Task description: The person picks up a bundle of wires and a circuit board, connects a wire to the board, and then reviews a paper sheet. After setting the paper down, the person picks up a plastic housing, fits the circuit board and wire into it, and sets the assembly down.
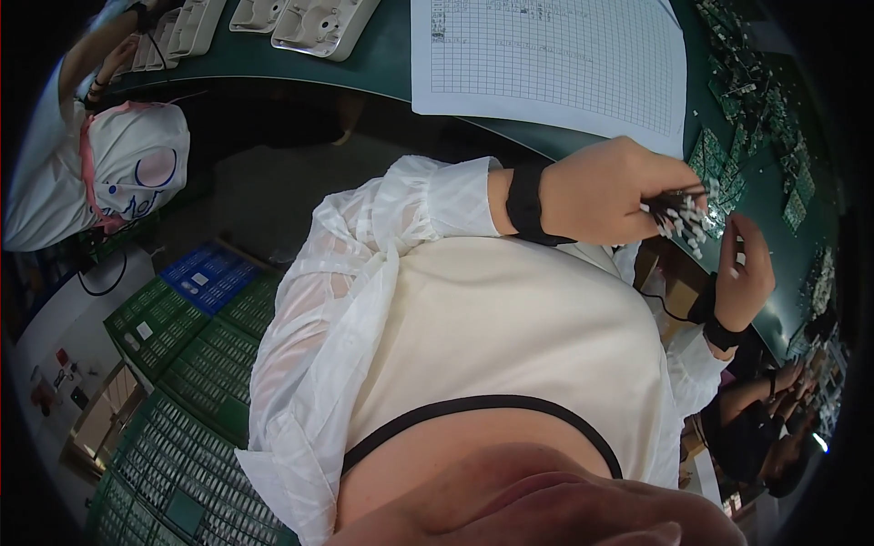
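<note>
My left hand [605,191] is closed around a bundle of thin dark wires with small white connector ends [681,217], which stick out of the fist toward the right. Close by on the right is my right hand [748,278], its thumb and fingers curled together near the wire ends. Whatever its fingertips pinch, if anything, is too small to make out. Green circuit boards [708,156] lie on the green table just beyond both hands. Each wrist wears a black band.
A gridded paper sheet [555,64] lies on the green table [391,64]. White plastic housings [323,27] sit at the far left. More circuit boards [797,187] are heaped along the right. Green crates [196,364] and a blue one [211,276] stand at lower left. Other people work on both sides.
</note>
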Tool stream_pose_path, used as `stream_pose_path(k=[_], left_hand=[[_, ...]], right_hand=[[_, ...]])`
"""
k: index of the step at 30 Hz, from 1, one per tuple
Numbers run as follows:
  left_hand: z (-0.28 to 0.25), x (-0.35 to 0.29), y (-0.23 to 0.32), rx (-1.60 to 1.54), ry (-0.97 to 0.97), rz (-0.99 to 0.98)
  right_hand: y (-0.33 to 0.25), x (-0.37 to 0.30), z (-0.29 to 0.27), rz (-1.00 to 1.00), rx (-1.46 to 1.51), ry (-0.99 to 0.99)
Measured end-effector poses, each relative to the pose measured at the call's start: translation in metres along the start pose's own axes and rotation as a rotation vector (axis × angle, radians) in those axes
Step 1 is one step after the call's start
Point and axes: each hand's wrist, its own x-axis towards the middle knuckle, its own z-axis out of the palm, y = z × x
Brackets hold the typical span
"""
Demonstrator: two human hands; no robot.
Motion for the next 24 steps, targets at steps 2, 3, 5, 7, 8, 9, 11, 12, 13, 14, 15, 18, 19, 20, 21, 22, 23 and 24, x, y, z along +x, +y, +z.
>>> stream_pose_path(k=[2,3,5,7,8,9,11,12,13,14,15,18,19,20,21,22,23,24], left_hand=[[0.007,0.002,0.000,0.052,-0.031,0.003],[0.011,0.004,-0.001,0.103,-0.063,0.006],[0.014,0.006,0.001,0.154,-0.093,0.009],[0.016,0.009,0.003,0.205,-0.110,-0.044],[0.016,0.010,0.004,0.230,-0.118,-0.071],[0.017,0.011,0.003,0.233,-0.117,-0.072],[0.021,0.014,-0.001,0.227,-0.100,-0.066],[0.022,0.016,-0.002,0.226,-0.092,-0.064],[0.022,0.017,-0.003,0.229,-0.091,-0.065],[0.022,0.019,-0.004,0.193,-0.056,-0.077],[0.022,0.020,-0.005,0.151,-0.019,-0.087],[0.022,0.023,-0.009,0.093,0.018,-0.099],[0.022,0.025,-0.010,0.076,0.016,-0.102],[0.022,0.026,-0.010,0.059,0.010,-0.105],[0.022,0.026,-0.010,0.061,0.009,-0.106],[0.022,0.027,-0.010,0.051,-0.005,-0.113],[0.022,0.027,-0.010,0.042,-0.019,-0.119],[0.022,0.028,-0.009,0.032,-0.033,-0.125]], right_hand=[[-0.006,0.000,0.001,0.002,0.156,0.025],[-0.013,0.000,0.001,0.005,0.310,0.050],[-0.015,-0.003,0.003,0.007,0.465,0.074],[-0.012,-0.011,0.011,0.066,0.781,0.051],[-0.011,-0.013,0.013,0.097,0.939,0.039],[-0.013,-0.011,0.013,0.095,0.942,0.038],[-0.025,-0.007,0.010,0.030,0.988,-0.045],[-0.028,-0.004,0.009,-0.003,1.012,-0.086],[-0.028,-0.002,0.009,-0.005,1.015,-0.087],[-0.027,0.001,0.009,-0.037,1.019,-0.094],[-0.027,0.004,0.008,-0.067,1.018,-0.103],[-0.027,0.009,0.007,-0.123,0.994,-0.119],[-0.026,0.011,0.006,-0.147,0.970,-0.126],[-0.026,0.011,0.006,-0.169,0.948,-0.129],[-0.026,0.012,0.006,-0.169,0.950,-0.128],[-0.025,0.012,0.005,-0.162,0.967,-0.133],[-0.025,0.011,0.005,-0.154,0.984,-0.138],[-0.024,0.011,0.005,-0.147,1.000,-0.144]])
